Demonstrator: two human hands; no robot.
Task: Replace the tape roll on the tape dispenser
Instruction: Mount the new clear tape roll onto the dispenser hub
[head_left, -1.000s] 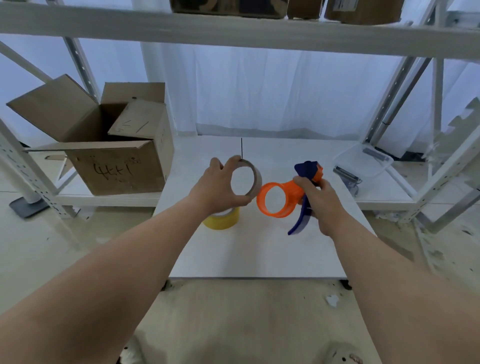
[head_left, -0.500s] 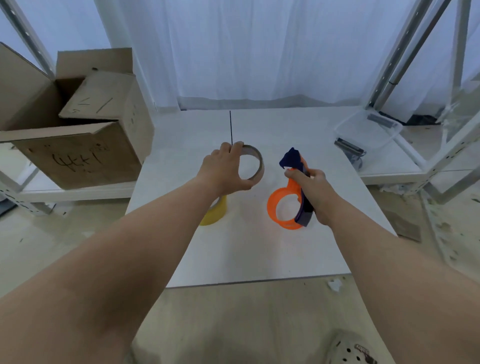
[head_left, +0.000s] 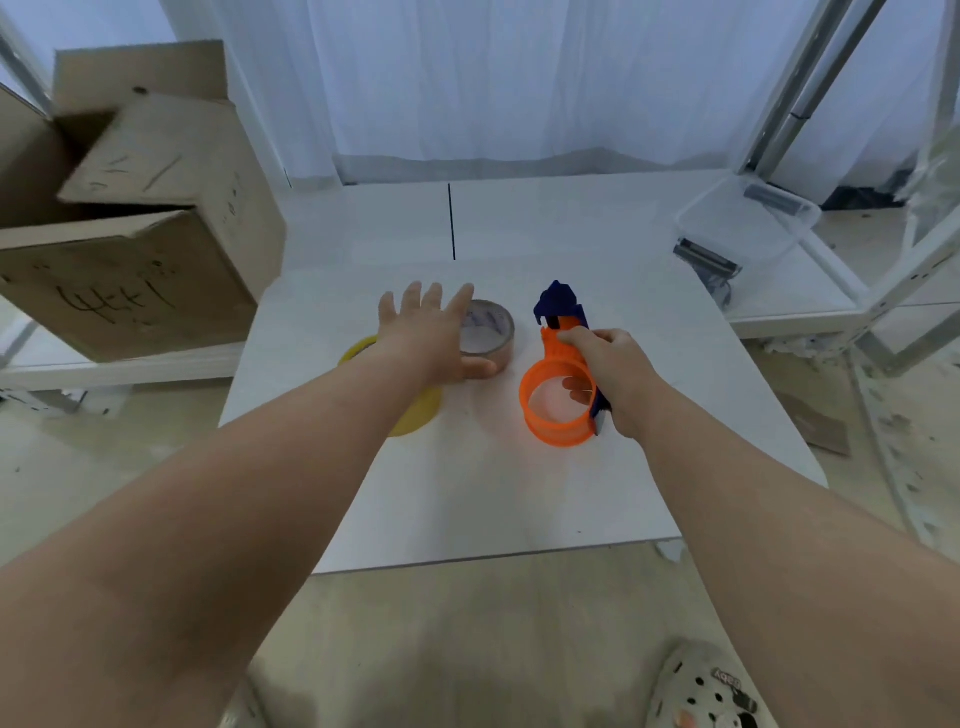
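The tape dispenser (head_left: 563, 379), orange with a dark blue handle and blade end, sits near the middle of the white desk (head_left: 467, 493) with its orange hoop bare. The right hand (head_left: 610, 376) is closed around its handle, thumb on the orange neck and fingertips showing through the hoop. Just left of it an almost spent roll (head_left: 491, 332) lies flat on the desk, a brown cardboard core with blurred blue print inside that cannot be read. The left hand (head_left: 431, 332) is spread open above that core, fingers splayed over its far rim and thumb lying against its near side, gripping nothing. Under the left wrist one yellow tape roll (head_left: 410, 410) lies flat, partly covered by the arm. That makes two rolls and one dispenser on the desk. A thin black line (head_left: 451, 221) marks the far half of the desk. To the left stands one open cardboard box (head_left: 130, 260) with handwritten black marks resembling "4tt1". To the right a clear plastic tub (head_left: 748, 223) rests on a low shelf.
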